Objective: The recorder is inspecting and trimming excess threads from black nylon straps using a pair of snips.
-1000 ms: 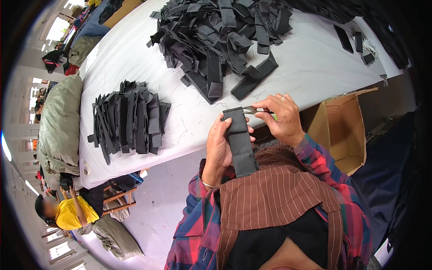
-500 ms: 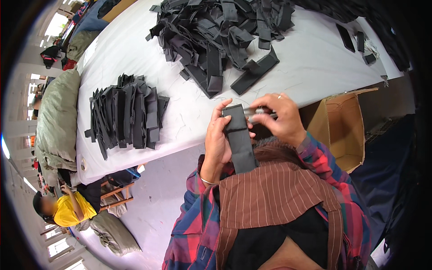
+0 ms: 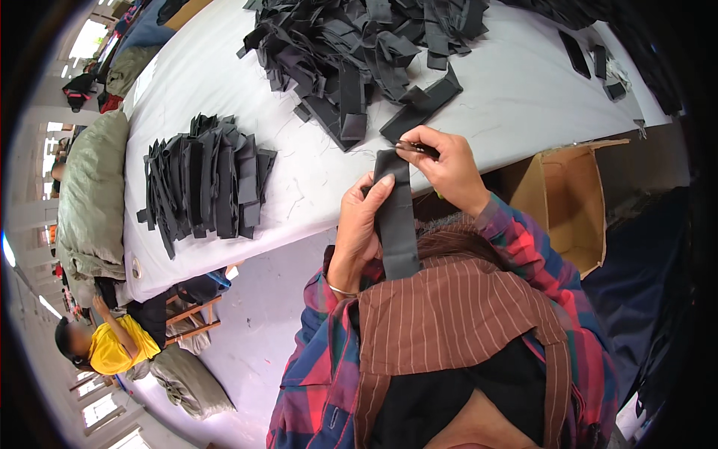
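Note:
My left hand (image 3: 357, 224) is closed on a black fabric strip (image 3: 397, 232), its thumb pressed on the strip's face. The strip hangs lengthwise in front of my apron, its upper end near the table edge. My right hand (image 3: 455, 168) grips small dark thread snips (image 3: 420, 149), their tip at the strip's upper right corner. Whether the blades touch the cloth I cannot tell. Just beyond, another folded black strip (image 3: 422, 108) lies at the near side of a big loose heap of black strips (image 3: 329, 56). To the left sits a neater row of stacked black strips (image 3: 206, 179).
The white-covered table (image 3: 314, 187) carries a phone (image 3: 574, 54) and small dark items at its far right. An open cardboard box (image 3: 572, 202) stands below the right edge. Stuffed sacks (image 3: 93, 198) lean at the left, where a person in yellow (image 3: 123, 344) works.
My right hand has moved up and slightly left, bringing the snips to the strip's top end. My left thumb now lies across the strip, which is turned more upright.

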The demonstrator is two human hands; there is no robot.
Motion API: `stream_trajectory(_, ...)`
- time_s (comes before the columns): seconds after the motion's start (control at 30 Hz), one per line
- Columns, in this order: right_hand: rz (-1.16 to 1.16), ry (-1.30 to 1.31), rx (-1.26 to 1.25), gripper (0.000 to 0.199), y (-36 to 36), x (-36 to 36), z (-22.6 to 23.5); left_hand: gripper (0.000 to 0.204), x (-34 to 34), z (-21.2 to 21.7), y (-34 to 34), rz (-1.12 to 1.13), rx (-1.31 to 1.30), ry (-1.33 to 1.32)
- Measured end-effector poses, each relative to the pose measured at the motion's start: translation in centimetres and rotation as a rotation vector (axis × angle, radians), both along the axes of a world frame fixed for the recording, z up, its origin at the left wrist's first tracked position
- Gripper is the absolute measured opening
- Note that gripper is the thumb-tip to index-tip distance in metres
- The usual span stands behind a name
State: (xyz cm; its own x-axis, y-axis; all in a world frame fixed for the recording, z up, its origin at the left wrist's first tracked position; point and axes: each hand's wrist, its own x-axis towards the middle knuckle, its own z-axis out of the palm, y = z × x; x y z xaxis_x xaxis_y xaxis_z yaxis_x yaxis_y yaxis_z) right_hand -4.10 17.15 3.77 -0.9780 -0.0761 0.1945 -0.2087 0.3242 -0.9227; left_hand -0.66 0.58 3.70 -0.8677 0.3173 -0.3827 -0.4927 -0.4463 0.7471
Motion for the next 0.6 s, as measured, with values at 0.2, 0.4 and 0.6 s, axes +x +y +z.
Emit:
stream_trajectory(0.2, 0.032, 0.29, 0.371, 0.022, 1.6, 4.1, 1.7, 0.015, -0.5, -0.6, -0.4, 0.181, 0.096, -0.102)
stream_trajectory(0.4, 0.033, 0.388, 0.463, 0.023, 1.2, 5.5, 0.1, 0.012, -0.6, -2.2, -0.3, 0.223, 0.211, -0.175)
stream_trajectory(0.6, 0.022, 0.406, 0.437, 0.015, 1.0, 5.2, 0.1, 0.018, -0.3, -1.0, -0.4, 0.105, 0.395, -0.32)
